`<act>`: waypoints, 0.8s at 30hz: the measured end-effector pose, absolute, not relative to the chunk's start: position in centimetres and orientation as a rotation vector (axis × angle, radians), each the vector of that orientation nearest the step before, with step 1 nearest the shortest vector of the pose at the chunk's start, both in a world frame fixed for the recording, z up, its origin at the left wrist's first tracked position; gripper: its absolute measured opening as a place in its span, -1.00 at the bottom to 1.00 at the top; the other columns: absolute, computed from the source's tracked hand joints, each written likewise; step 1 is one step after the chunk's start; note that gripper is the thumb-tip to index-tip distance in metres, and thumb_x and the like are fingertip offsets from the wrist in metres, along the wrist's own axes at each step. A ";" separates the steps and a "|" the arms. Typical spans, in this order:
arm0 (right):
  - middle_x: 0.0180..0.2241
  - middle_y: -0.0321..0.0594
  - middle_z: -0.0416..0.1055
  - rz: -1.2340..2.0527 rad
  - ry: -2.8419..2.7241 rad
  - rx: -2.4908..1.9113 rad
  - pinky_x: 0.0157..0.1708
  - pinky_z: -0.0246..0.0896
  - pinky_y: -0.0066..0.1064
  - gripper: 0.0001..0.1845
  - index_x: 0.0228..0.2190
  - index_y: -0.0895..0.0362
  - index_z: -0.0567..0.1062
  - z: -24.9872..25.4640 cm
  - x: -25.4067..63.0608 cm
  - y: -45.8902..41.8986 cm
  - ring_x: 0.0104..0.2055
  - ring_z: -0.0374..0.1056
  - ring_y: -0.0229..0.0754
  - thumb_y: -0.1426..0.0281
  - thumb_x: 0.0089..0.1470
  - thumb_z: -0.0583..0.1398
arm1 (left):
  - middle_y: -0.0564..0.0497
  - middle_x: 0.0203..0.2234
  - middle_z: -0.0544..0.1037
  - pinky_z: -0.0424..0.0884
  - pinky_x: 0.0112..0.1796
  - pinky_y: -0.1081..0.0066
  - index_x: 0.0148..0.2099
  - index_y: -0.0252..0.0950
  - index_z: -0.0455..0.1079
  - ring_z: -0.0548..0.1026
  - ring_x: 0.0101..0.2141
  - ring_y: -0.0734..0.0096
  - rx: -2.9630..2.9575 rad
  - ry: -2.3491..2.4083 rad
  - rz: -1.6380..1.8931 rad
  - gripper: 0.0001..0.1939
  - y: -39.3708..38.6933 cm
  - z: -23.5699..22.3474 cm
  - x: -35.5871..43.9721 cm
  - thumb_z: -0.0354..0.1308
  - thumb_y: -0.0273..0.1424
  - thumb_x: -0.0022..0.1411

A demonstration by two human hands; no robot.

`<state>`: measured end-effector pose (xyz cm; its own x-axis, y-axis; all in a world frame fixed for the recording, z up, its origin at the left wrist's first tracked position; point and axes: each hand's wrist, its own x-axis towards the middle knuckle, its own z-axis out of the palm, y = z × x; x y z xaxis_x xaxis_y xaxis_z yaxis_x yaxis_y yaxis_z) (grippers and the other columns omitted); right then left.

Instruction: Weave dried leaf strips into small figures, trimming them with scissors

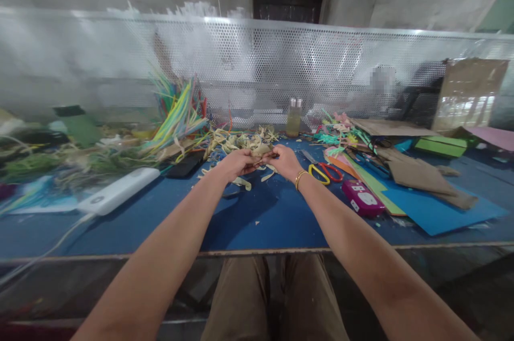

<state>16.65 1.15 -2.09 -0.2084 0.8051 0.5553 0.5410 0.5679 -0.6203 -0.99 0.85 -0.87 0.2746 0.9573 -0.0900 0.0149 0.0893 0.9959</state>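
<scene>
Both arms reach out over a blue table [273, 212]. My left hand [235, 163] and my right hand [286, 161] meet at the middle, fingers pinched on a small bundle of tan paper strips [262, 151] held between them. Loose tan strips [241, 140] lie in a heap just behind the hands, and a few curl on the table below them. A gold bracelet [299, 176] sits on my right wrist.
Scissors with yellow and red handles [324, 172] and a magenta device [361, 197] lie right of my hands. A white power bank [118, 190] and a black phone [185, 164] lie left. Coloured strips [180, 111], a glue bottle [294, 117], paper sheets [433, 212] and a mesh panel [257, 62] stand behind.
</scene>
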 end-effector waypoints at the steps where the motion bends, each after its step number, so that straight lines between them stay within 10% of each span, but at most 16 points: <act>1: -0.44 -0.24 0.37 0.344 -1.888 -1.106 -0.31 0.21 -0.43 -0.90 -0.58 0.19 0.47 -2.1 16.7 1.2 -0.39 0.30 -0.27 0.42 -0.15 0.28 | 0.02 -0.50 0.52 0.36 -0.34 0.47 -0.42 -0.31 0.38 0.47 -0.44 0.50 1.290 1.048 0.946 -0.71 0.7 -0.8 -0.9 0.38 -0.35 -0.21; 24: -0.47 -0.32 0.35 0.868 -1.391 -1.088 -0.44 0.28 -0.41 -0.67 -0.42 0.13 0.31 -2.8 15.4 1.2 -0.46 0.31 -0.27 0.47 -0.33 0.27 | -0.01 -0.53 0.53 0.32 -0.49 0.55 -0.45 -0.32 0.42 0.41 -0.57 0.58 1.442 1.121 0.995 -0.77 0.6 -0.7 -0.9 0.36 -0.35 -0.17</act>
<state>15.44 1.17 -2.76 0.0368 0.9488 0.3138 0.1349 0.3064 -0.9423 -0.87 0.57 -0.67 0.2271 0.9736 0.0231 0.1384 -0.0557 0.9888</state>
